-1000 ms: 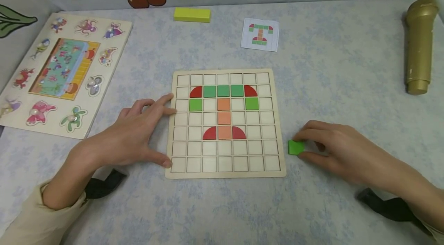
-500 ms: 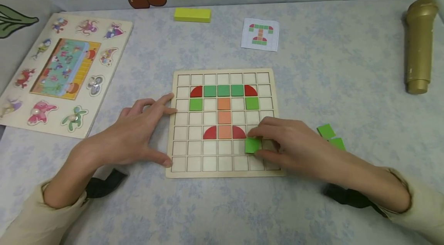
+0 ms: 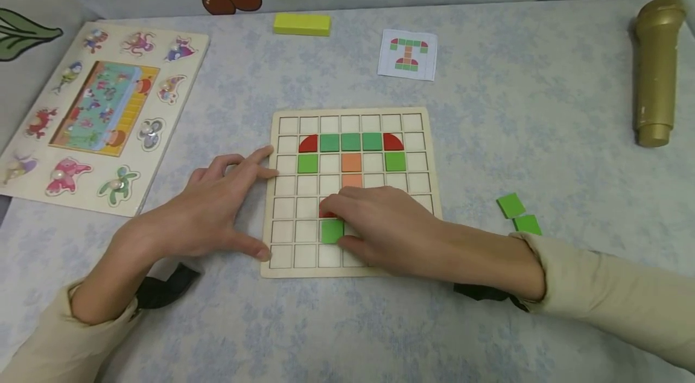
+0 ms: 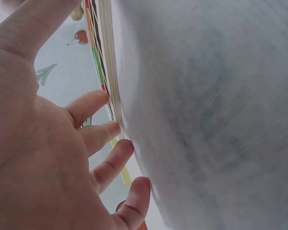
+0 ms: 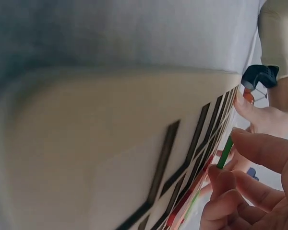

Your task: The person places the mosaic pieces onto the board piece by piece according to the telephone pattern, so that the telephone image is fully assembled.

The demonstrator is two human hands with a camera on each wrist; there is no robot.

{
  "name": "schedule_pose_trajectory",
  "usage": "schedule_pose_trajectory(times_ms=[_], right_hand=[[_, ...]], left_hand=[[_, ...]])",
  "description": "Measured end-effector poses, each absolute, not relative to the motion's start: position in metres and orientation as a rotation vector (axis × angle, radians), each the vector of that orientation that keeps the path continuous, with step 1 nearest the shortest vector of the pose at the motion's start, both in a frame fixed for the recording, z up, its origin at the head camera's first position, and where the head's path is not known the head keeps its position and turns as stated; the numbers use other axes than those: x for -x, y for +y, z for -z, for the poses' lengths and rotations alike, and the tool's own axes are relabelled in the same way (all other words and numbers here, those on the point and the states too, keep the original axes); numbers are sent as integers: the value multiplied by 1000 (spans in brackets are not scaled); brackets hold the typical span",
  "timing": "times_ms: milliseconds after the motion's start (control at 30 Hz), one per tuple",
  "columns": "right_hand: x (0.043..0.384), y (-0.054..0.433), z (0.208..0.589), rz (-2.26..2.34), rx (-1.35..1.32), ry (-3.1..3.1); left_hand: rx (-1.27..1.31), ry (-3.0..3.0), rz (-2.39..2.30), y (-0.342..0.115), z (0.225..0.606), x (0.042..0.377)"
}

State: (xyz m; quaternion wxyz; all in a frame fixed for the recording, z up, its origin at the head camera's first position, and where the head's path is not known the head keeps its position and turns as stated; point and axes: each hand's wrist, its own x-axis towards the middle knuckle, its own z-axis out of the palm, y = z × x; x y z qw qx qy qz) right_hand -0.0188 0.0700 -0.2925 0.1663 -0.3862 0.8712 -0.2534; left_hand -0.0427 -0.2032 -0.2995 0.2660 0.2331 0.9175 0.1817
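Between thumb and fingers my right hand (image 3: 388, 226) pinches a green square tile (image 3: 332, 231), over the lower part of the wooden grid board (image 3: 282, 190), just below a red quarter-round tile. In the right wrist view the tile (image 5: 225, 152) stands edge-on between the fingertips, seemingly just above the board. My left hand (image 3: 214, 211) rests along the board's left edge with spread fingers and thumb touching it. On the board lie red quarter-rounds (image 3: 393, 142), green squares (image 3: 350, 142) and orange squares (image 3: 351, 162). The right hand hides part of the lower rows.
Two loose green tiles (image 3: 511, 205) lie right of the board, beside the right sleeve. Behind it are a pattern card (image 3: 407, 55) and a yellow block (image 3: 301, 25). A knobbed animal puzzle (image 3: 136, 181) lies at left, a gold cylindrical object (image 3: 658, 72) at far right.
My right hand has carried the green tile from the table right of the board leftward across its lower rows. The left hand has stayed in place at the board's edge.
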Motion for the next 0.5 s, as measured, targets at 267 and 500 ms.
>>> schedule_pose_trajectory(times_ms=[267, 500], right_hand=[[21, 58, 295, 656, 1083, 2486], [21, 58, 295, 624, 1062, 2499]], left_hand=[[-621, 2477, -490, -202, 300, 43], [-626, 2479, -485, -203, 299, 43]])
